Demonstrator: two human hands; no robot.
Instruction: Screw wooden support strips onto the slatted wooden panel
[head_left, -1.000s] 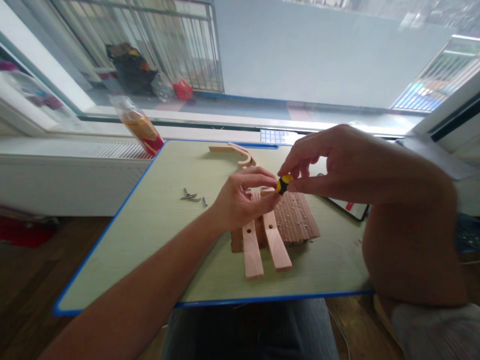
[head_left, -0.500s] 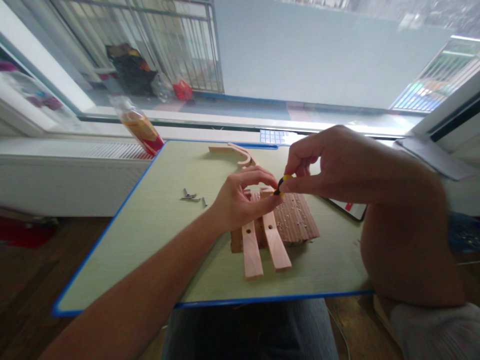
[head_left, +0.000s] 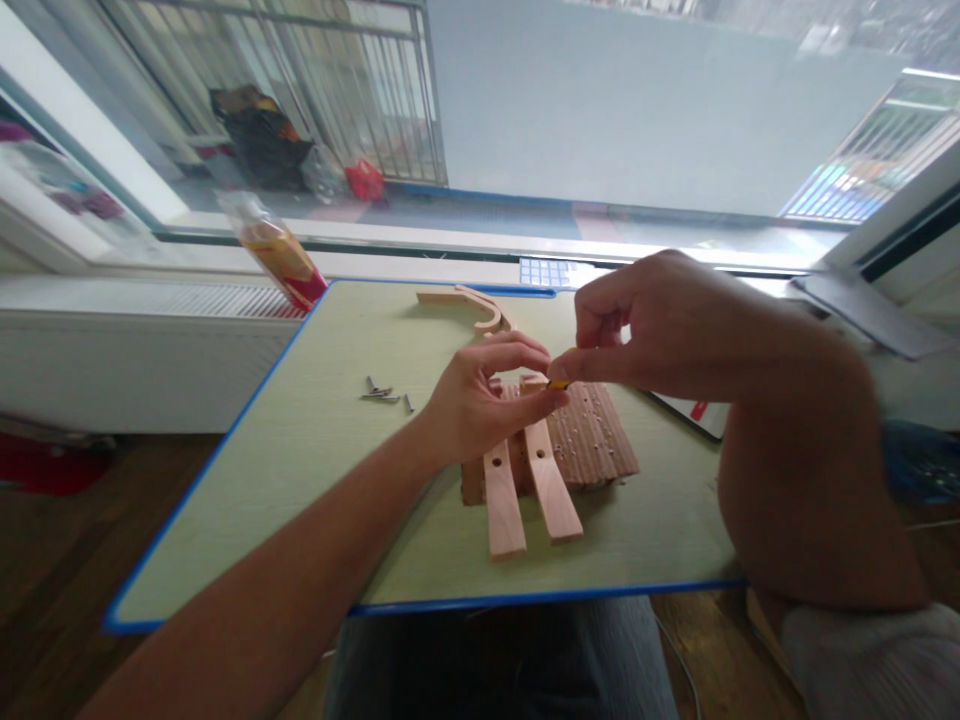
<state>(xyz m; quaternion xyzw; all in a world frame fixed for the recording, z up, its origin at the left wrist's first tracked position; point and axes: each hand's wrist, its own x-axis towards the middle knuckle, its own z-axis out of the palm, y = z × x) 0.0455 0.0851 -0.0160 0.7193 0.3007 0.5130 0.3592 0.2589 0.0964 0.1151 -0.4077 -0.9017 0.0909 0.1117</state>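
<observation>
your right hand (head_left: 652, 335) pinches the handle (head_left: 558, 385), your left hand (head_left: 476, 405) beside it, grip indeterminable, strips (head_left: 555, 490) jutting toward six o'clock.

R sleeve (head_left: 874, 655) is lt. grey, soft-looking fab., slightly mottled, w/ a rounded, bunched edge abt. elbow level; rest cut off at btm. R corner. L forearm (head_left: 322, 560) bare as far as the view goes; L hand (head_left: 476, 405) & R hand (head_left: 660, 325) bare too. Trousers (head_left: 622, 655) blue-grey, denim-look, w/ v. dk. area betw. legs, can't tell if shadow or cloth.
</observation>
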